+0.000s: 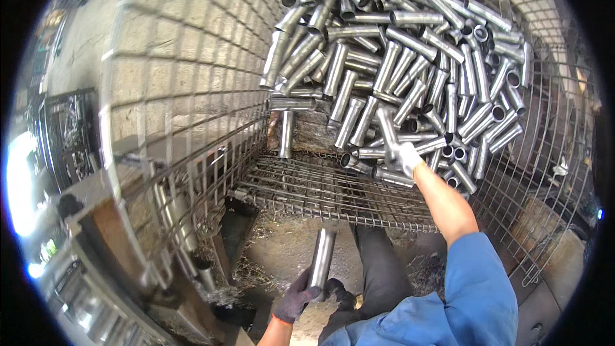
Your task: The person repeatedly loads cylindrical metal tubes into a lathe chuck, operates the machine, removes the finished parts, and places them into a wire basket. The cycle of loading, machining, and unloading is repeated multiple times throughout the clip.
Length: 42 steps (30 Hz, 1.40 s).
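My left hand (296, 296), in a dark glove with an orange cuff, is closed round the lower end of a shiny metal tube (323, 257). That tube stands nearly upright in front of my legs, outside the wire basket. My right hand (408, 160), in a white glove, reaches over the basket's front edge into a heap of similar metal tubes (400, 57). Its fingers are wrapped round the near end of one slightly blurred metal tube (387, 127), which slants up and away across the pile.
Wire mesh basket walls (186, 93) rise left and right, and the basket's front panel (320, 186) is folded low. A lone tube (286, 134) leans at the heap's left edge. More tubes (176, 214) stand outside the mesh, beside a brown metal frame (106, 230).
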Each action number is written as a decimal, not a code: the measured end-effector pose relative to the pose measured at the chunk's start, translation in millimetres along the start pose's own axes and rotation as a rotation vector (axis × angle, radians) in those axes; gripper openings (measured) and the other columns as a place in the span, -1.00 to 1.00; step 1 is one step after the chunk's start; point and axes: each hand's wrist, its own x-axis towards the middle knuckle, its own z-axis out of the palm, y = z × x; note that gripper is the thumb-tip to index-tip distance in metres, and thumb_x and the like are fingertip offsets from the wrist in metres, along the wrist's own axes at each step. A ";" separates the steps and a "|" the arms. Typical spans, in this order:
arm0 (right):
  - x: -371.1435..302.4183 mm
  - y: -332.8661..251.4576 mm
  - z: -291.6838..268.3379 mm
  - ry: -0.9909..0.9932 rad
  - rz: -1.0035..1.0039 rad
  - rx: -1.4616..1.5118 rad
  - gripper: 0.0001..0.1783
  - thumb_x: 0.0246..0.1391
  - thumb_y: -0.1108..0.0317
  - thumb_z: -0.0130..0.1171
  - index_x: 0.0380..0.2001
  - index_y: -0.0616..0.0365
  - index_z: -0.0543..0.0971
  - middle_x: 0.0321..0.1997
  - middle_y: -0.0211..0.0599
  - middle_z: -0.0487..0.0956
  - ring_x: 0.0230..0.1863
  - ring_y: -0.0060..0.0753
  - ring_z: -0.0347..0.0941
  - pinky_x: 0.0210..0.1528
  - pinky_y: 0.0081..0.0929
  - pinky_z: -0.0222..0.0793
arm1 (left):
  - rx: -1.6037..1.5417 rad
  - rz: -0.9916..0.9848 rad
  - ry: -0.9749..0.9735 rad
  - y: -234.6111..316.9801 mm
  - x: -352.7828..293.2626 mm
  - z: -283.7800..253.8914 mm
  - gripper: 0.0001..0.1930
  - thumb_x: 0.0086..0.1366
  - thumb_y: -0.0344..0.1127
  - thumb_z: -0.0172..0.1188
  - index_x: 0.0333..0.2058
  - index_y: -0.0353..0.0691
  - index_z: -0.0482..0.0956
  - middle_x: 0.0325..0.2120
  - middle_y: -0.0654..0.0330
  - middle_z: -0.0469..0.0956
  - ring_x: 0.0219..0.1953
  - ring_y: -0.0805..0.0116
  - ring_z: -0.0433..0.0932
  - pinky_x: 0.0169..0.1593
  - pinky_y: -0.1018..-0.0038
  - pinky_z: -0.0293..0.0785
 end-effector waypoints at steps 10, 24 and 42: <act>-407.4 27.9 111.0 -0.022 -1.178 -0.929 -0.21 0.01 0.11 0.46 0.25 0.35 0.54 -0.09 0.10 0.72 -0.16 0.08 0.74 -0.11 -0.19 0.72 | -0.237 -0.058 0.522 -353.7 -147.5 -122.8 -0.50 0.34 -0.23 0.44 0.14 -0.36 0.55 -0.23 0.13 0.70 -0.31 0.31 0.68 -0.16 0.36 0.66; -853.9 228.6 477.5 -1.216 -1.877 -0.792 -0.40 0.05 0.14 0.58 0.11 0.11 0.60 -0.18 -0.12 0.75 -0.23 -0.14 0.76 -0.16 -0.30 0.69 | -0.980 1.099 0.607 -640.9 -421.6 -124.4 -0.26 0.23 -0.30 0.51 0.33 -0.27 0.39 0.07 0.05 0.65 0.13 0.12 0.66 0.28 0.13 0.55; -976.4 260.4 639.6 -1.321 -2.085 -1.596 -0.30 0.13 0.01 0.37 0.25 0.14 0.48 -0.04 0.06 0.68 -0.20 0.11 0.71 -0.18 -0.03 0.65 | -0.154 1.137 1.513 -521.9 -528.2 -359.9 -0.41 0.11 -0.44 0.56 0.14 -0.21 0.59 -0.02 0.16 0.68 0.03 0.28 0.65 0.14 0.27 0.60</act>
